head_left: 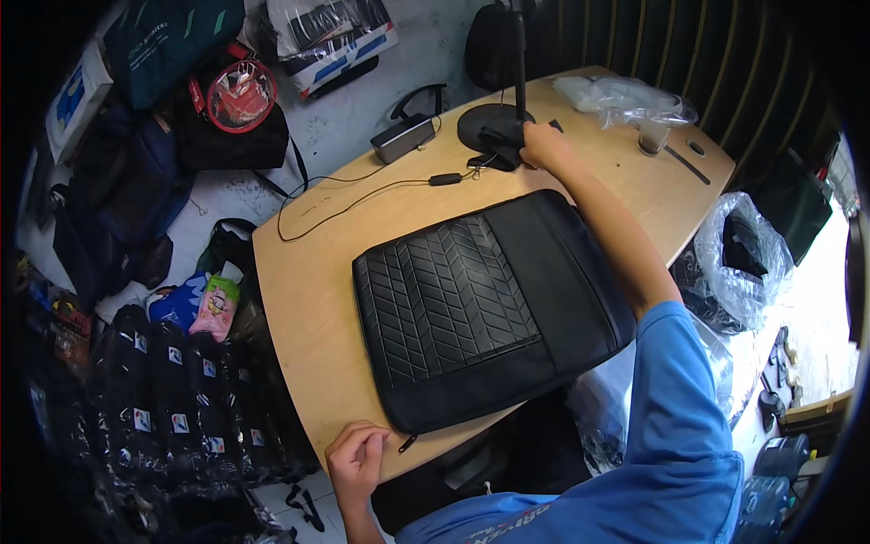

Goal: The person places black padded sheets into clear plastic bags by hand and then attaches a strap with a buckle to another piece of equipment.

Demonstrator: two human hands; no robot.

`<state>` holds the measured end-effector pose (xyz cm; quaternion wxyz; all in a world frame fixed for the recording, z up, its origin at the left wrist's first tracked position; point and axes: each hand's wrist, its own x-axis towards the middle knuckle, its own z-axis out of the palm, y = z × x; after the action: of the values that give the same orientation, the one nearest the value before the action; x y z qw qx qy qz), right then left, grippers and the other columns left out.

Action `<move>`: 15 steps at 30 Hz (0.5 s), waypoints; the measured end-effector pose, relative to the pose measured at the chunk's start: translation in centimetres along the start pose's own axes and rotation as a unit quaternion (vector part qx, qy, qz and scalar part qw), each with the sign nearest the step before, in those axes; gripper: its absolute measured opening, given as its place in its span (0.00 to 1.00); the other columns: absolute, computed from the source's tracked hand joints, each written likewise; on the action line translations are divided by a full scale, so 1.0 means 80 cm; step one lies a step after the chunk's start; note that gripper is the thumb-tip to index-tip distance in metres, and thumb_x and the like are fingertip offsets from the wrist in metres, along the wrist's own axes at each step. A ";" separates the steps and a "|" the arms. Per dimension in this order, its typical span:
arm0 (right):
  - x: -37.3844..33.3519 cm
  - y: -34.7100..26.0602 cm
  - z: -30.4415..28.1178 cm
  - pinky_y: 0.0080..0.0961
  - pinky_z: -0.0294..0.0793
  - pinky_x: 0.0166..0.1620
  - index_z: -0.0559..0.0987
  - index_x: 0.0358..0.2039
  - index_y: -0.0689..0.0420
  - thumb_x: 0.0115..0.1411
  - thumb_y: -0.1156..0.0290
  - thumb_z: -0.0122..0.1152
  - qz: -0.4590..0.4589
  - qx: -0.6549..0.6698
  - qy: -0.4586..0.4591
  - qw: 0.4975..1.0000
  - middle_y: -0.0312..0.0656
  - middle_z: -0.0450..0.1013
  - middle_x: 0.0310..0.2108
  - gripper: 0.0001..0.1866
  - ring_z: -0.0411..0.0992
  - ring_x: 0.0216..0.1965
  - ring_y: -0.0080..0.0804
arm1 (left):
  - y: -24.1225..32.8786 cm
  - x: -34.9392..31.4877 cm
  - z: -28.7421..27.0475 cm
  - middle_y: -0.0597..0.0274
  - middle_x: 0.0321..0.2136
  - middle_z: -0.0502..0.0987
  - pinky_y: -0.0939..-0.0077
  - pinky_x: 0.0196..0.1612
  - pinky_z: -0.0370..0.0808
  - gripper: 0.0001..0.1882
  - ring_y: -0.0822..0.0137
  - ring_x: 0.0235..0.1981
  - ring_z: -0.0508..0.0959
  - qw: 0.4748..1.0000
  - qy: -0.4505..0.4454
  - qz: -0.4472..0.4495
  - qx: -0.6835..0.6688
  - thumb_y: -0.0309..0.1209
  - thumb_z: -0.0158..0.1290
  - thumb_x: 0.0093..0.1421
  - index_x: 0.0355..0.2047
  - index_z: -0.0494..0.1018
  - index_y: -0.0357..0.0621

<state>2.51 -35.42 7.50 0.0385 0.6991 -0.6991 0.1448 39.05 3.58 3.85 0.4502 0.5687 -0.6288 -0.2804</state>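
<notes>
A black laptop bag with a chevron-quilted panel lies flat on the wooden table. My left hand rests at the table's near edge, fingers curled in, with nothing visible in them. Close by it, a zipper pull hangs from the bag's corner. Reaching across the far side, my right hand closes on a bundled black strap with metal clasps. That bundle sits against the round base of a black stand. My right fingertips are partly hidden.
A grey box-shaped device with a cable stands at the back. Clear plastic bags and a plastic cup are at the far right. Wrapped black bags pile up left of the table; a plastic-lined bin stands at right.
</notes>
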 end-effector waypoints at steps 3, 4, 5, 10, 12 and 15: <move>0.015 0.007 -0.014 0.39 0.72 0.45 0.77 0.37 0.62 0.46 0.67 0.58 0.009 0.057 0.048 0.997 0.57 0.74 0.36 0.17 0.73 0.41 0.54 | 0.005 0.007 -0.006 0.55 0.26 0.74 0.80 0.33 0.71 0.07 0.69 0.27 0.75 1.000 -0.021 -0.013 -0.001 0.21 0.47 0.58 0.26 0.73 0.29; 0.022 0.011 -0.024 0.39 0.72 0.45 0.77 0.36 0.63 0.45 0.70 0.56 -0.001 0.114 0.120 0.986 0.58 0.74 0.36 0.16 0.73 0.40 0.54 | 0.002 0.007 -0.006 0.55 0.26 0.74 0.80 0.33 0.71 0.07 0.69 0.27 0.75 1.000 -0.022 -0.015 -0.005 0.21 0.47 0.58 0.26 0.73 0.29; 0.033 0.018 -0.042 0.38 0.72 0.45 0.77 0.36 0.63 0.45 0.70 0.55 -0.036 0.150 0.167 0.974 0.59 0.74 0.34 0.17 0.73 0.39 0.54 | 0.001 0.007 -0.005 0.55 0.26 0.74 0.81 0.32 0.71 0.06 0.70 0.26 0.75 0.999 -0.017 -0.024 -0.035 0.20 0.48 0.57 0.27 0.73 0.28; 0.077 0.014 -0.170 0.34 0.73 0.39 0.77 0.37 0.61 0.47 0.66 0.52 -0.122 0.223 0.313 0.915 0.53 0.76 0.28 0.18 0.75 0.31 0.45 | -0.004 0.009 -0.004 0.56 0.26 0.74 0.81 0.30 0.71 0.05 0.71 0.25 0.74 0.995 -0.026 -0.031 -0.093 0.18 0.48 0.57 0.28 0.72 0.28; 0.050 -0.042 -0.234 0.31 0.73 0.37 0.76 0.38 0.61 0.55 0.69 0.48 -0.137 0.282 0.281 0.907 0.51 0.76 0.30 0.14 0.75 0.32 0.40 | -0.009 0.002 -0.011 0.56 0.27 0.74 0.80 0.34 0.71 0.08 0.70 0.28 0.74 0.993 -0.022 -0.061 -0.095 0.23 0.47 0.60 0.29 0.72 0.28; 0.048 -0.060 -0.303 0.27 0.73 0.36 0.76 0.33 0.65 0.58 0.72 0.43 -0.236 0.201 0.393 0.865 0.52 0.75 0.30 0.13 0.75 0.33 0.39 | -0.015 -0.001 -0.013 0.58 0.26 0.74 0.79 0.35 0.71 0.08 0.70 0.28 0.74 0.989 -0.021 -0.069 -0.132 0.25 0.46 0.60 0.30 0.72 0.30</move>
<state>3.56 -32.85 32.35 0.2022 0.7211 -0.3954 0.5318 40.53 3.60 3.29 0.4872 0.5407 -0.5547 -0.4031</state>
